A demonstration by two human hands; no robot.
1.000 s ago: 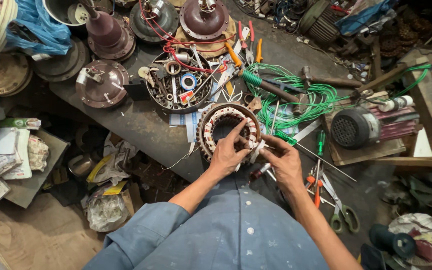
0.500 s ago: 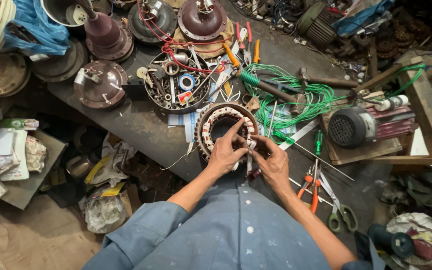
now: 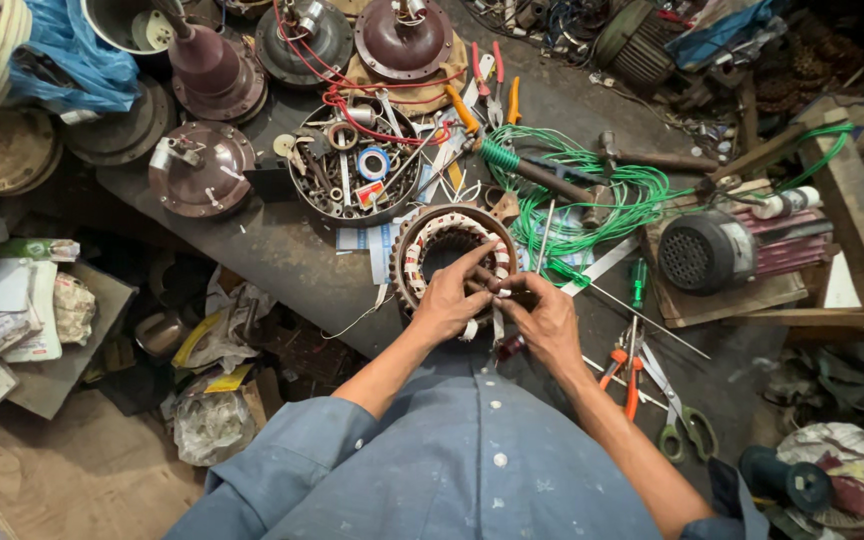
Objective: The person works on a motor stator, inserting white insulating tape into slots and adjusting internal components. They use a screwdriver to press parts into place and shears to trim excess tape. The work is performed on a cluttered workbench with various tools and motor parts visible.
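My left hand (image 3: pixel 449 300) and right hand (image 3: pixel 544 318) meet at the near rim of the round motor stator with copper windings and white insulating strips (image 3: pixel 439 250). My left fingers (image 3: pixel 480 262) curl over its edge into the dark bore; my right fingertips (image 3: pixel 505 297) are drawn narrow, pinched together against the rim just beside them, though I cannot tell what small thing, if any, sits between them. The stator lies flat on the dark, grimy workbench (image 3: pixel 282 250), close to its front edge, right before my blue shirt.

Just behind the stator stands a round metal bowl (image 3: pixel 355 165) filled with loose screws, rings, a blue tape roll and small tools. To the right sprawls a tangle of green wire (image 3: pixel 592 185), and beyond it a grey electric motor on a wooden board (image 3: pixel 712 252). Orange-handled pliers (image 3: pixel 624 372) lie near my right wrist. Brown domed fan covers (image 3: pixel 202 170) sit to the left of the bowl.
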